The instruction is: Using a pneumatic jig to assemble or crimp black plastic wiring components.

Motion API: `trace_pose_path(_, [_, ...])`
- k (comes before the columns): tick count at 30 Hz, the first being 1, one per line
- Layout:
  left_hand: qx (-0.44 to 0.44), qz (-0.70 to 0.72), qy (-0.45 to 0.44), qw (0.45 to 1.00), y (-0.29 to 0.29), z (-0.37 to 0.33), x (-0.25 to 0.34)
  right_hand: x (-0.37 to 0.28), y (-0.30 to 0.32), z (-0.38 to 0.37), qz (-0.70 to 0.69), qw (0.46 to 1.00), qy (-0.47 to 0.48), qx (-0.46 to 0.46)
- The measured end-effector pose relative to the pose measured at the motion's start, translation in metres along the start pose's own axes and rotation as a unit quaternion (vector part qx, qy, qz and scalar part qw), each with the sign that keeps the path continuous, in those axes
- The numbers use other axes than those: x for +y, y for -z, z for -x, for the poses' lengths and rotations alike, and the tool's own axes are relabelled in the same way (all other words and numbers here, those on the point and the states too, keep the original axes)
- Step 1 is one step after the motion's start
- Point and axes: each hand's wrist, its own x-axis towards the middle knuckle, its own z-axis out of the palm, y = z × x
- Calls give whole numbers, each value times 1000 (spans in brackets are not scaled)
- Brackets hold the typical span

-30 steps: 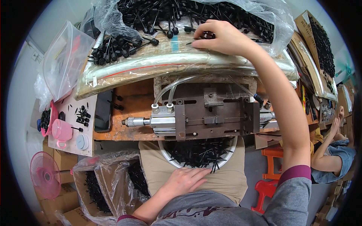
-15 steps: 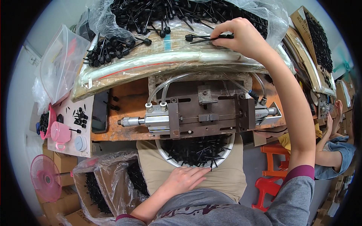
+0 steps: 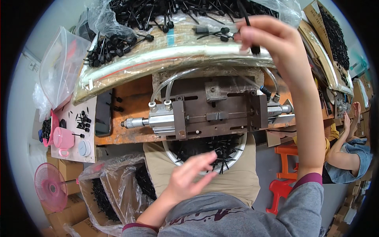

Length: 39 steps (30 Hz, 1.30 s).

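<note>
My right hand [image 3: 276,39] is raised over the plastic-wrapped box [image 3: 185,53], its fingers pinching a black pin-like part with a knob at its end [image 3: 255,49]. Motion blurs that hand somewhat. A pair of similar parts [image 3: 223,34] lies by its fingertips, and a large heap of them [image 3: 158,14] covers the top of the box. My left hand [image 3: 187,177] hovers with fingers apart over the near rim of a white bowl [image 3: 170,161] on my lap. Black parts [image 3: 227,152] fill the bowl. Nothing shows in my left hand.
A metal fixture with two air cylinders [image 3: 215,115] sits on the orange bench [image 3: 134,139], fed by clear hoses. At left are a pink cup [image 3: 63,136] and a pink fan [image 3: 51,187]; below, a plastic-lined box [image 3: 114,189]. Another person [image 3: 347,154] sits at right, beyond red stools [image 3: 278,193].
My right hand has lifted one part off the box and swung it upright, moving slightly right. My left hand has risen from the bowl's near edge, and its fingers have spread.
</note>
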Motion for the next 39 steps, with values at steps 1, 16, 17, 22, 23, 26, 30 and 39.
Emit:
trace_pose_path(1, [41, 63, 36, 997, 7, -8, 9, -7, -10, 21, -67, 995, -75, -17])
trace_pose_path(16, [21, -77, -25, 996, 22, -49, 47, -11, -55, 145, -105, 972, -177, 113])
trace_pose_path(17, [40, -109, -40, 992, 16, -49, 42, -13, -56, 146, -123, 966, -181, 138])
trace_pose_path(22, [9, -251, -71, 965, -7, -51, 15, -13, -55, 158, -29, 976, -138, 167])
trace_pose_path(23, [8, -276, -73, 958, -10, -54, 13, -14, -56, 161, -36, 973, -138, 179])
trace_pose_path(26, [-2, -334, -88, 938, -15, -58, 3, -20, -58, 169, -77, 971, -163, 159])
trace_pose_path(30, [-27, -368, -84, 926, -11, -64, 9, -24, -59, 174, -62, 957, -229, 168])
trace_pose_path(39, [-29, -350, -57, 934, -6, -67, 5, -26, -71, 177, -176, 914, -302, 205])
